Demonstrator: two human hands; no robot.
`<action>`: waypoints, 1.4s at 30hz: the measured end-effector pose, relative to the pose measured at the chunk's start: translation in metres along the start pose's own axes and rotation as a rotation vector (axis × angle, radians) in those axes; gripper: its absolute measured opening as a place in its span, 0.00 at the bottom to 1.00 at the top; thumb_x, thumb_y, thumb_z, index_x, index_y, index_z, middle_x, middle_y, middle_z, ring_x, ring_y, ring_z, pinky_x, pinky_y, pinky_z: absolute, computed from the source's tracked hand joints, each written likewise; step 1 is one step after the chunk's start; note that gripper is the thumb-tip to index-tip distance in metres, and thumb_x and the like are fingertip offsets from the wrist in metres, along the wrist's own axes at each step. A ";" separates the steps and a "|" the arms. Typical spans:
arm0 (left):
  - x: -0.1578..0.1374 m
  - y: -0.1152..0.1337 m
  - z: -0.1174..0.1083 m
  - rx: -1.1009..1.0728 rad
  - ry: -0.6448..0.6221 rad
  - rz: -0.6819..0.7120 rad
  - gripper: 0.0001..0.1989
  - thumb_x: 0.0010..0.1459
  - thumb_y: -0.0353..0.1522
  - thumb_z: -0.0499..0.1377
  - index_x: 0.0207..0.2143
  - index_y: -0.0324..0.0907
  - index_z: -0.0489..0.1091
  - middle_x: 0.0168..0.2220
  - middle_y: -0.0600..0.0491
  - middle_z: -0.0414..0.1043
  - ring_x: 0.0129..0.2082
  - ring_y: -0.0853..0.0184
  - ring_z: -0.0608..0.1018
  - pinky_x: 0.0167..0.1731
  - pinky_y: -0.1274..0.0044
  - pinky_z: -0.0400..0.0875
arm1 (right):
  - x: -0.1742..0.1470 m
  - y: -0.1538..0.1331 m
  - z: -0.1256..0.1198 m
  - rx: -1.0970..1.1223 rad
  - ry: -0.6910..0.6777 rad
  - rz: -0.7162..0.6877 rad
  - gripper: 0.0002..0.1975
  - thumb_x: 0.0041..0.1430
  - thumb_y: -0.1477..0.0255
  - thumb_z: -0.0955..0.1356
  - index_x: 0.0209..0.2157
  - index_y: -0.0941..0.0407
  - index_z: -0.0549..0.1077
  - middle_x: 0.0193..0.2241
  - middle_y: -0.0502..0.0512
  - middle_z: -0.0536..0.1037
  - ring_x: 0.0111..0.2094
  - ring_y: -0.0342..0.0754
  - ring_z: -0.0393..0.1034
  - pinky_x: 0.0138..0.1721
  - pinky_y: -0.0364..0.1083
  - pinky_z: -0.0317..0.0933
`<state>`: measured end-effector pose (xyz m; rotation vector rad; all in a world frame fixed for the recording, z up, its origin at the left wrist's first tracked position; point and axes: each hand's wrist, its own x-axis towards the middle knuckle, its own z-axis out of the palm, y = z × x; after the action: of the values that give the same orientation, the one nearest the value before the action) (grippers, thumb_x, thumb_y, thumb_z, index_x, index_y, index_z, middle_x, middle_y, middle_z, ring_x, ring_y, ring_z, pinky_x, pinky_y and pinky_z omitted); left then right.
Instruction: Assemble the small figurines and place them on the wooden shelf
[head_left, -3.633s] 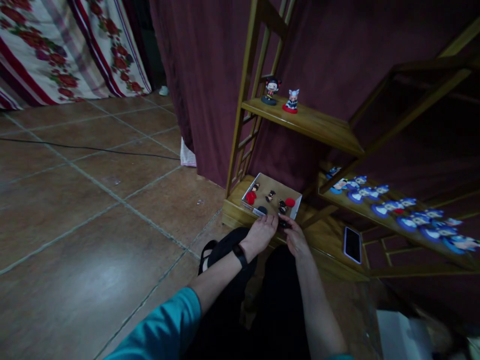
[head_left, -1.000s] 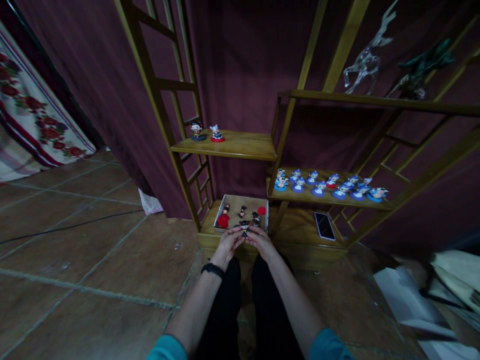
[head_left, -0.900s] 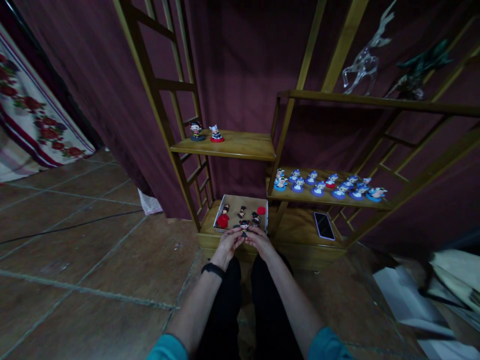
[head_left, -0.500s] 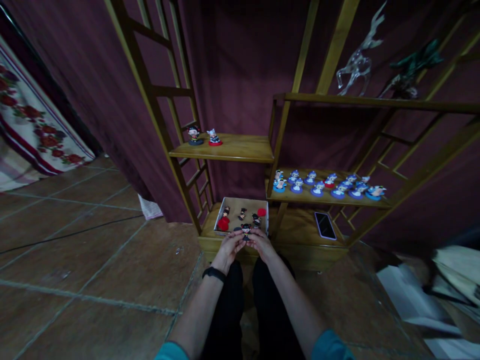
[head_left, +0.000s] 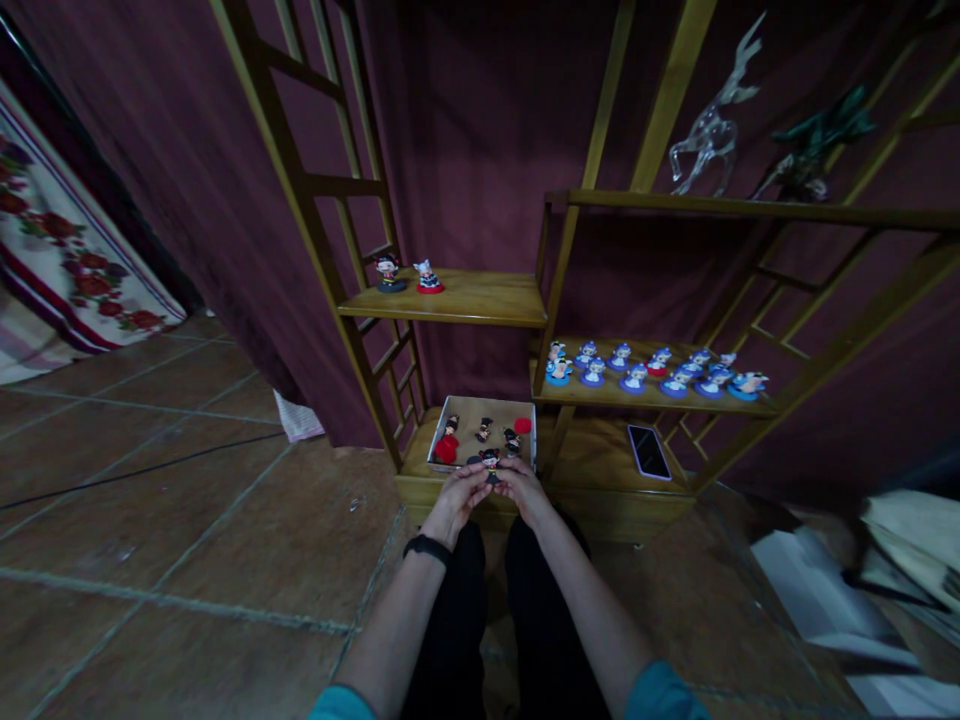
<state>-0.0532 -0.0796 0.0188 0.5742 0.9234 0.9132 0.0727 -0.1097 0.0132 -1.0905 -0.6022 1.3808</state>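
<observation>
Between my fingertips is a small black-haired figurine [head_left: 490, 464], upright on a dark base. My left hand [head_left: 461, 495] pinches it from the left, and my right hand [head_left: 522, 488] grips it from the other side. Just beyond my hands lies a shallow cardboard box [head_left: 496, 408] on the low shelf. Inside it are several loose dark figurines [head_left: 484, 430] and red round bases [head_left: 446, 449]. On the shelf above, a black-haired figurine on a dark base [head_left: 388, 274] stands beside a white-haired figurine on a red base [head_left: 427, 277].
Several purple and blue figurines [head_left: 634, 377] stand in rows on the right shelf [head_left: 540, 383]. Below them lies a phone [head_left: 649, 452]. A clear deer ornament [head_left: 709, 140] and a green ornament [head_left: 817, 150] stand on the upper shelf. A dark cable [head_left: 150, 470] crosses the tiled floor.
Both hands keep the figurine in nearly the same place. The view has shifted very slightly; nothing else has visibly moved.
</observation>
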 end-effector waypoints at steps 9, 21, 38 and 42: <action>0.006 -0.002 -0.004 0.024 0.015 -0.013 0.08 0.43 0.21 0.63 0.29 0.36 0.72 0.26 0.50 0.75 0.23 0.73 0.76 0.26 0.81 0.72 | 0.000 0.003 -0.002 -0.055 -0.008 -0.050 0.14 0.35 0.69 0.72 0.29 0.55 0.71 0.25 0.47 0.74 0.23 0.40 0.68 0.25 0.41 0.61; 0.002 0.000 -0.002 0.025 0.022 -0.011 0.08 0.44 0.19 0.61 0.29 0.36 0.73 0.25 0.51 0.75 0.24 0.73 0.76 0.26 0.82 0.72 | 0.001 0.004 -0.002 -0.074 0.017 -0.055 0.14 0.34 0.69 0.72 0.28 0.55 0.69 0.26 0.46 0.72 0.22 0.39 0.67 0.24 0.40 0.63; -0.002 -0.003 0.001 -0.041 0.061 0.073 0.06 0.47 0.21 0.60 0.29 0.37 0.70 0.24 0.53 0.73 0.23 0.75 0.75 0.27 0.83 0.71 | -0.004 -0.001 0.002 -0.019 -0.046 -0.002 0.17 0.35 0.69 0.72 0.33 0.54 0.71 0.27 0.48 0.74 0.25 0.41 0.69 0.30 0.43 0.63; -0.001 -0.004 0.001 -0.029 0.057 0.074 0.09 0.44 0.20 0.62 0.29 0.37 0.70 0.24 0.53 0.73 0.23 0.74 0.75 0.27 0.83 0.72 | -0.002 0.002 -0.001 -0.061 -0.062 -0.006 0.18 0.35 0.69 0.72 0.33 0.53 0.71 0.27 0.47 0.74 0.26 0.41 0.69 0.31 0.43 0.63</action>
<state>-0.0514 -0.0828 0.0171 0.5625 0.9439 1.0122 0.0722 -0.1118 0.0114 -1.0966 -0.6964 1.4035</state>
